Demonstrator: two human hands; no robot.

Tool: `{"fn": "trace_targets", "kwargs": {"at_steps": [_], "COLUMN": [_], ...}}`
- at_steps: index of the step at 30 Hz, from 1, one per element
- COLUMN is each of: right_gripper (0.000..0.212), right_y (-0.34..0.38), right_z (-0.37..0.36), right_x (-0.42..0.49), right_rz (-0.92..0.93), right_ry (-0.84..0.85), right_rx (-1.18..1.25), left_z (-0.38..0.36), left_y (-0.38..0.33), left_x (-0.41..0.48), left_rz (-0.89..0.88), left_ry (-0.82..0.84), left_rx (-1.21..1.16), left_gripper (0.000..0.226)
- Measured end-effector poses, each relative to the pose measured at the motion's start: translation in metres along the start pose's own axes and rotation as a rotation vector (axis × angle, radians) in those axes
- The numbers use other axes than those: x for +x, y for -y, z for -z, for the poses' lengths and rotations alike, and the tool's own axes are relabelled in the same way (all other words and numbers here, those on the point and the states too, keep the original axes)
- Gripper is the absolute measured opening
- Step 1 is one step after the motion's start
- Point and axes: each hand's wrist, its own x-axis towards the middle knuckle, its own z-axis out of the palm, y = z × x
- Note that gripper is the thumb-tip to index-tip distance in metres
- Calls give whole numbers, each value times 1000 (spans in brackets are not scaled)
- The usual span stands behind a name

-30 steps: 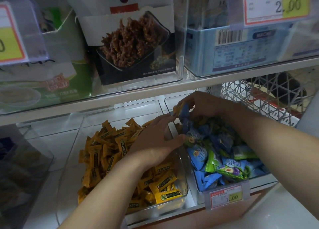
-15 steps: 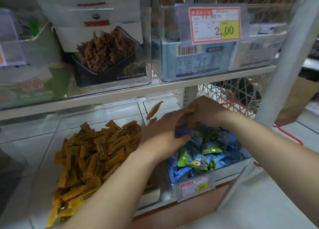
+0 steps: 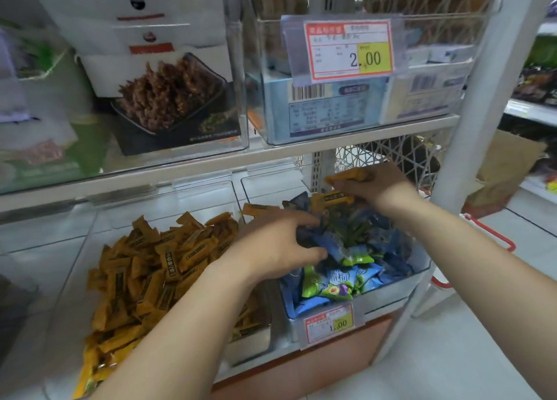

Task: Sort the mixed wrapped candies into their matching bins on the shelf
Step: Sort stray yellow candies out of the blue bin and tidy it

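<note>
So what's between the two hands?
Head view: blue and green candies heaped in the bin, and an orange candy that the right hand pinches above them.

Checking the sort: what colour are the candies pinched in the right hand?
Orange-yellow candies with dark label, in the right hand; head view.

Plain white shelf (image 3: 301,153), two levels. The bottom board (image 3: 45,258) has two clear bins side by side: left bin (image 3: 253,347) with orange candies (image 3: 156,264), right bin (image 3: 401,282) with blue and green candies (image 3: 361,276). The upper bins (image 3: 241,113) hold boxed snacks.
</note>
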Motion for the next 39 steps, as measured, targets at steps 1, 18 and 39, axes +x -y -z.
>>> {"fn": "trace_targets", "kwargs": {"at_steps": [1,18,39], "right_gripper": [26,36,49], "right_y": [1,71,42], "right_z": [1,-57,-100], "right_x": [-4,-75,32], "right_rz": [1,-229,195], "right_ry": [-2,351,393], "right_rx": [46,533,-654], "left_z": [1,16,38], "left_y": [-2,-1,48], "left_x": [-1,-34,-66], "left_rz": [-14,60,226], "left_ry": [-3,-371,-241], "left_rx": [-27,-647,-180], "left_gripper": [54,40,49]}}
